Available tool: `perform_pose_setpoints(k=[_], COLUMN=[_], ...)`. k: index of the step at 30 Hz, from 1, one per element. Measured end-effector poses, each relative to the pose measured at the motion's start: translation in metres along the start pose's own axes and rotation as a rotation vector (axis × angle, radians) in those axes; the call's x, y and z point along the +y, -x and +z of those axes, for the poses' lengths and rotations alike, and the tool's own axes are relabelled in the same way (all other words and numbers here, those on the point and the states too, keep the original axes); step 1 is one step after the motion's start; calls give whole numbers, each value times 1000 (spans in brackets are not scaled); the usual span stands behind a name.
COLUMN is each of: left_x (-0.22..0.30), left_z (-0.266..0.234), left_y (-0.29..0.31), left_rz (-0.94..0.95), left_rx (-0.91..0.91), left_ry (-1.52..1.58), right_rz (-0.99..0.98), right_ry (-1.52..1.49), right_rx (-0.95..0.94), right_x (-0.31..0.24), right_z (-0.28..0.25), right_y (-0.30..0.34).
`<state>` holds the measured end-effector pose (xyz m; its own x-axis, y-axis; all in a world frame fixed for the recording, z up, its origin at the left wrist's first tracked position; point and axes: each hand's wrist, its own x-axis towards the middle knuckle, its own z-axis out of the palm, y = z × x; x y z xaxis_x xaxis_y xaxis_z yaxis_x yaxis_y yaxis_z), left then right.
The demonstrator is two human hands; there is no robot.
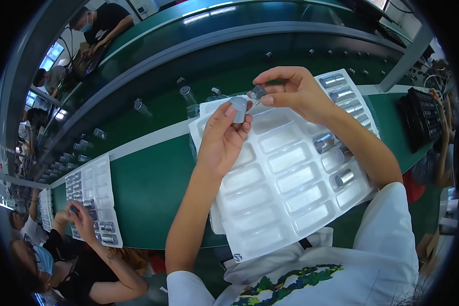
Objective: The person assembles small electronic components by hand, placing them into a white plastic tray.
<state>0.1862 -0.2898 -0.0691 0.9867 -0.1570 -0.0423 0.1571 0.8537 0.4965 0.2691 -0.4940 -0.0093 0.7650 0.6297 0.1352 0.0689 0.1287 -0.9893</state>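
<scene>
My left hand (pixel 220 143) holds a silver metal cylinder (pixel 240 112) upright between thumb and fingers, above the far left part of a white moulded tray (pixel 222 214). Just to the right, my right hand (pixel 307 97) pinches a small dark grey and silver metal piece (pixel 259 92) between thumb and forefinger. The piece is close to the cylinder's top; whether the two touch I cannot tell. The tray's left and middle slots hold nothing. Several silver cylinders lie in its right column, among them a cylinder (pixel 344 177) near the front.
Beyond the tray runs a green conveyor belt (pixel 163 130) carrying scattered cylinders (pixel 142 107) and small metal parts. At left, a co-worker's hand (pixel 81 219) is over another white tray (pixel 103 178). A black crate (pixel 418 115) stands at right, beside a grey post (pixel 407 56). Another person (pixel 104 25) works across the line.
</scene>
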Motion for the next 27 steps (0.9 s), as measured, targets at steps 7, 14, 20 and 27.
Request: perform_pose_setpoints(k=[7,14,20,27], left_x=[-5,-3,-5,-5], left_z=[-3,-3,-1,-2], left_y=[0,1,1,-1], left_rz=[21,-22,-33,-31], left_rx=[7,16,10,40], left_ry=[-66,-73,-81,-103], right_rz=[-335,-490,-435,-553], right_ry=[395,448,586,796], right_rx=[-17,33,-102,-140], right_x=[5,7,0,-3], right_z=[6,4,8,10], right_y=[4,2,6,6])
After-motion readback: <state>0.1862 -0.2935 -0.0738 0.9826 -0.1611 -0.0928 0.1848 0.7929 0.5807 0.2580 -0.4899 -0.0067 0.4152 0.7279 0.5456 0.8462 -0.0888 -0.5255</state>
